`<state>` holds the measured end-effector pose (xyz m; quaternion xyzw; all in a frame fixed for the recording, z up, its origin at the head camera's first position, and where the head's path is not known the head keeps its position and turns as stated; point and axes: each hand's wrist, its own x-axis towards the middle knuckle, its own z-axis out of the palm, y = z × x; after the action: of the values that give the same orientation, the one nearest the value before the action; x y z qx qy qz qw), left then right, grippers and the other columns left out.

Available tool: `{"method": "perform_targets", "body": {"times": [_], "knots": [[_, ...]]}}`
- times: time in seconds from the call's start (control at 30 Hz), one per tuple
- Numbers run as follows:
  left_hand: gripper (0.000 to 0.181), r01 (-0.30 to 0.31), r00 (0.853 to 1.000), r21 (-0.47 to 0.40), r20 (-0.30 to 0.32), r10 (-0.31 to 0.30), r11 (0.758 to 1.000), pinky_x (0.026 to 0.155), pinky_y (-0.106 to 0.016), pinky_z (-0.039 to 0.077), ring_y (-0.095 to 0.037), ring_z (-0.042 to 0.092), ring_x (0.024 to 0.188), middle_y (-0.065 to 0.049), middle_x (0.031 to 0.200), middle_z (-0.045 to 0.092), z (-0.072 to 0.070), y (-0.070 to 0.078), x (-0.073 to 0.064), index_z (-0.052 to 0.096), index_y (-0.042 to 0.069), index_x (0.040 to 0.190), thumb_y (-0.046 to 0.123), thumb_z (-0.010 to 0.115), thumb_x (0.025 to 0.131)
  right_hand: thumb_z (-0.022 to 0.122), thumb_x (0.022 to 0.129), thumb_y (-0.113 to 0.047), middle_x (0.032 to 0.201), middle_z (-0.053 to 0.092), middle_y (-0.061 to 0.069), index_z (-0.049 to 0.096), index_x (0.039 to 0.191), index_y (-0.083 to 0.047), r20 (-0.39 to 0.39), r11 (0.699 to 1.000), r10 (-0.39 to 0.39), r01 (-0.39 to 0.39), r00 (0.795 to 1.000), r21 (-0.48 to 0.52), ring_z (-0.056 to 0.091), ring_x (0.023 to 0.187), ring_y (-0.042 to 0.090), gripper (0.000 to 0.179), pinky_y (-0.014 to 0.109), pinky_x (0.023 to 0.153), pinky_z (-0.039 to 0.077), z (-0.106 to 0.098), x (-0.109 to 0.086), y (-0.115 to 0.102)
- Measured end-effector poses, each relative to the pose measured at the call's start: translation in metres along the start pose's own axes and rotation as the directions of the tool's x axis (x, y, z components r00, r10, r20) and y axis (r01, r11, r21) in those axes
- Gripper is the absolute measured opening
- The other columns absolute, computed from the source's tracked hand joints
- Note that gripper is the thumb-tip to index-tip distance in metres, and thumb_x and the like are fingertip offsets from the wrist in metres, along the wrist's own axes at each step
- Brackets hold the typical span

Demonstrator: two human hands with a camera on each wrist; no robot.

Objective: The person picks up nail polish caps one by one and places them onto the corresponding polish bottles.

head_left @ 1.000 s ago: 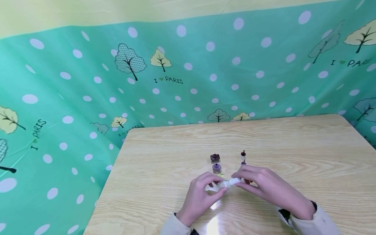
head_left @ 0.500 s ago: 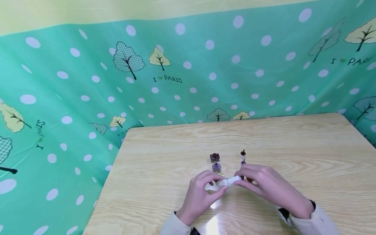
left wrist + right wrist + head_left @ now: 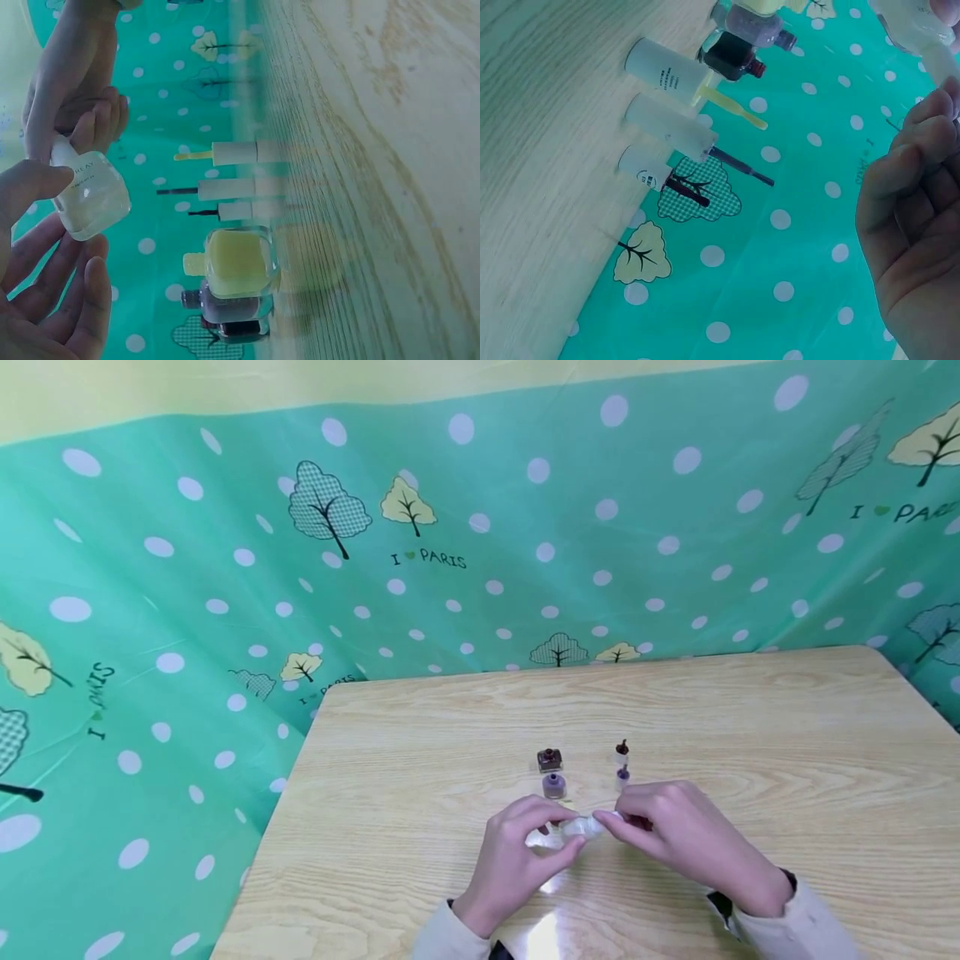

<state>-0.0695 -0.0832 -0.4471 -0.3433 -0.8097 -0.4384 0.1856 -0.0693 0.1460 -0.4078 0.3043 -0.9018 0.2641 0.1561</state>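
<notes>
In the lower middle of the head view, the white bottle [image 3: 581, 828] is held above the desk [image 3: 405, 760], tilted, its capped end toward the right of the frame. The left hand [image 3: 517, 853] is clamped on its body, thumb on 1 side and fingers on the other. The right hand [image 3: 678, 831] pinches the white cap [image 3: 939, 64], seen in the upper right of the right wrist view; cap and neck look to be together.

3 bottles stand uncapped on the desk. In the head view the dark bottle [image 3: 550, 762] is above the purple bottle [image 3: 554, 787], near the frame's centre; the yellow bottle [image 3: 240, 262] shows best in the lower middle of the left wrist view. 3 caps stand brush up, apart from the bottles: the yellow cap [image 3: 667, 71], purple cap [image 3: 669, 127] and dark cap [image 3: 643, 166], down the upper left of the right wrist view.

So, as I judge it, 3 of 4 bottles are opened, and the white cap's removal is left. Whether its thread is already loose I cannot tell.
</notes>
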Motion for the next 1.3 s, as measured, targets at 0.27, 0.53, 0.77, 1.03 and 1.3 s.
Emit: {"method": "perform_targets", "body": {"times": [0.27, 0.53, 0.77, 1.03, 1.3], "knots": [[0.023, 0.115, 0.993, -0.070, 0.033, -0.113, 0.991, 0.072, -0.020, 0.057, -0.006, 0.068, 0.088, 0.003, 0.099, 0.073, -0.002, 0.000, 0.000, 0.073, 0.012, 0.103, 0.019, 0.081, 0.082, 0.079, 0.083, -0.032, 0.083, 0.061, -0.023, 0.068, 0.101, -0.026, -0.010, 0.995, -0.048, 0.049, 0.999, 0.083, 0.048, 0.065, -0.010, 0.022, 0.007, 0.053, 0.038, -0.008, -0.002, 0.005], [0.023, 0.120, 0.993, -0.087, 0.019, -0.119, 0.989, 0.071, -0.023, 0.058, -0.009, 0.068, 0.084, 0.001, 0.098, 0.074, -0.001, -0.003, 0.000, 0.073, 0.011, 0.102, 0.016, 0.082, 0.081, 0.081, 0.080, -0.009, 0.106, 0.070, -0.015, 0.072, 0.114, -0.024, -0.016, 0.970, -0.182, 0.182, 0.983, 0.159, 0.064, 0.083, -0.004, 0.038, 0.008, 0.070, 0.050, -0.015, -0.001, 0.010], [0.022, 0.121, 0.992, -0.096, 0.030, -0.118, 0.988, 0.071, -0.020, 0.057, -0.007, 0.067, 0.083, 0.003, 0.097, 0.073, -0.003, 0.001, 0.001, 0.073, 0.011, 0.101, 0.017, 0.081, 0.082, 0.078, 0.082, -0.007, 0.100, 0.068, -0.018, 0.072, 0.106, -0.025, -0.029, 0.968, -0.174, 0.176, 0.984, 0.178, 0.062, 0.082, -0.005, 0.031, 0.006, 0.068, 0.048, -0.014, -0.001, 0.009], [0.022, 0.003, 1.000, -0.042, 0.001, -0.003, 0.999, 0.074, -0.015, 0.055, -0.003, 0.067, 0.088, 0.004, 0.097, 0.073, -0.003, 0.002, 0.002, 0.073, 0.011, 0.100, 0.013, 0.082, 0.080, 0.073, 0.090, -0.020, 0.089, 0.059, -0.024, 0.068, 0.095, -0.026, -0.026, 0.982, -0.148, 0.150, 0.989, 0.114, 0.050, 0.070, -0.011, 0.009, 0.003, 0.061, 0.042, -0.010, -0.002, 0.006], [0.023, -0.032, 0.999, -0.051, -0.013, 0.031, 0.998, 0.075, -0.011, 0.053, -0.003, 0.066, 0.087, 0.004, 0.095, 0.072, -0.001, 0.004, 0.001, 0.073, 0.011, 0.100, 0.012, 0.083, 0.079, 0.069, 0.093, -0.021, 0.069, 0.037, -0.024, 0.050, 0.076, -0.030, -0.069, 0.984, -0.176, 0.178, 0.982, 0.026, 0.031, 0.059, -0.012, 0.027, 0.003, 0.052, 0.028, 0.000, 0.001, 0.007]]}}
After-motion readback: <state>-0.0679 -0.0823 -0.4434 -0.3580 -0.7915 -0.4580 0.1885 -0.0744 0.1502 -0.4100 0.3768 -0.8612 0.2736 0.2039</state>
